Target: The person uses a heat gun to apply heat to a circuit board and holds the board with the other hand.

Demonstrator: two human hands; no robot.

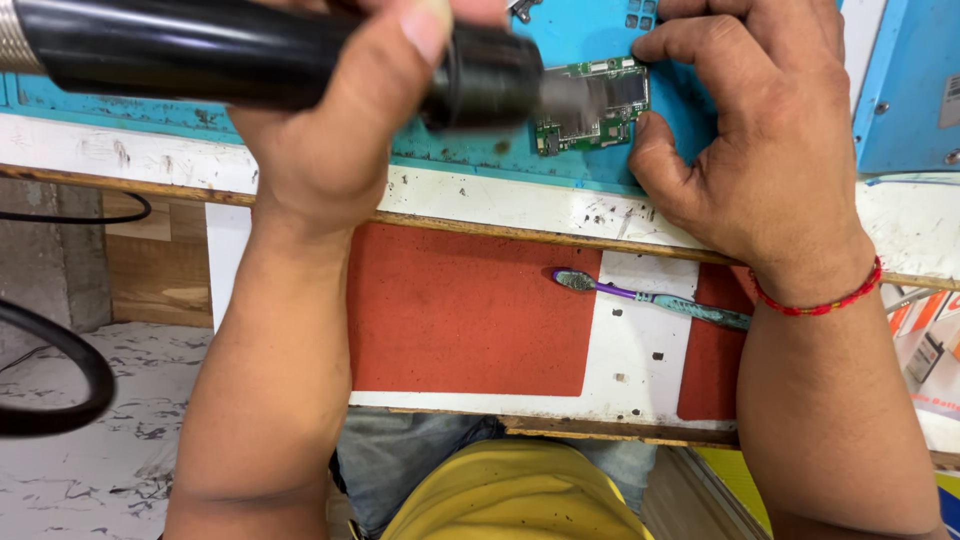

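My left hand [330, 120] grips a thick black hot-air tool [200, 50] held sideways, its metal nozzle [565, 95] pointing right and almost touching a small green circuit board [612, 108]. The board lies on a blue work mat [585, 30]. My right hand [770, 130] pins the board at its right side, with the index finger on the top edge and the thumb at the lower corner. A red thread bracelet circles my right wrist.
A purple and teal toothbrush [650, 295] lies on a lower white shelf with red panels [470, 310]. A blue box [910, 80] stands at the far right. A black cable [70, 370] loops at the left over a marbled floor. Printed packaging lies at the right edge.
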